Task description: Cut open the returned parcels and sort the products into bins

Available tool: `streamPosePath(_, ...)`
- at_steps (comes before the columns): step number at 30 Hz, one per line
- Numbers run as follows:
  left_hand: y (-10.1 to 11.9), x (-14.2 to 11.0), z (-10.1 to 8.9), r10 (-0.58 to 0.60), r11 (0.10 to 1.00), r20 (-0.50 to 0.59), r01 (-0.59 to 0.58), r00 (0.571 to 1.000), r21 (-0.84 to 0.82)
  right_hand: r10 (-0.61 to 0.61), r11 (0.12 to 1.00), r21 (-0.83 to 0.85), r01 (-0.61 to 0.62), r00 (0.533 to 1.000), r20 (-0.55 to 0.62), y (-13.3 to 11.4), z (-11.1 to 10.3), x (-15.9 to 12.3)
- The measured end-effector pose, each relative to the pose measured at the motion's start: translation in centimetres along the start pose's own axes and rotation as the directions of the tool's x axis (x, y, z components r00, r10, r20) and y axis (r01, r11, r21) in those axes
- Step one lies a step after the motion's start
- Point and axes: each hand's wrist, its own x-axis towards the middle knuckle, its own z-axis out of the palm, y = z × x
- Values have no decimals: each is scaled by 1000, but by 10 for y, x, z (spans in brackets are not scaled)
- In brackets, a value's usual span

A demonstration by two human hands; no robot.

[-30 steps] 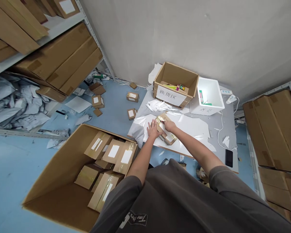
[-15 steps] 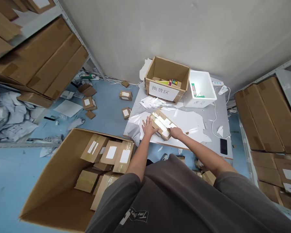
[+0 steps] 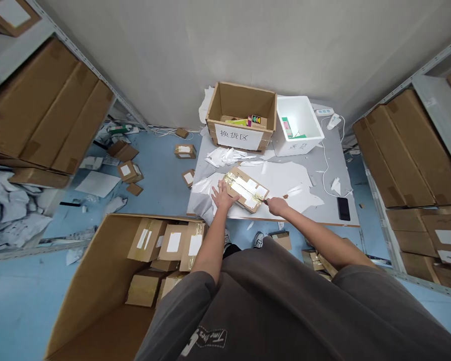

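Note:
A taped cardboard box (image 3: 244,188) with white labels lies at a slant on the white paper covering the table. My left hand (image 3: 222,196) rests against its left end, fingers spread and pressing on the cardboard. Closed in a fist at the right end, my right hand (image 3: 277,206) grips what looks like a box cutter (image 3: 265,202). Only its dark tip shows, touching the box at the end of the tape; the rest is hidden in the fingers.
Behind stand an open carton (image 3: 240,136) with small packets and a white foam bin (image 3: 299,128). A phone (image 3: 343,208) lies at the table's right. A large carton (image 3: 93,281) of parcels stands at my left. Shelves (image 3: 409,150) flank both sides.
The view has shifted, so the table sits slightly further left. My right hand has drawn toward the box's right end with the cutter; my left hand stays on the box.

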Motion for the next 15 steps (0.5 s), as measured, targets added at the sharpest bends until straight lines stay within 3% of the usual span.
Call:
streamPosePath(9,3,-1,-1,-5,999,10,4,1000,50,-14,996,88,16,1000,-17,8,1,1)
streamPosePath(15,3,-5,-2,-4,997,17,3,1000,73,-28,995,98,33,998,-54,7,15,-20)
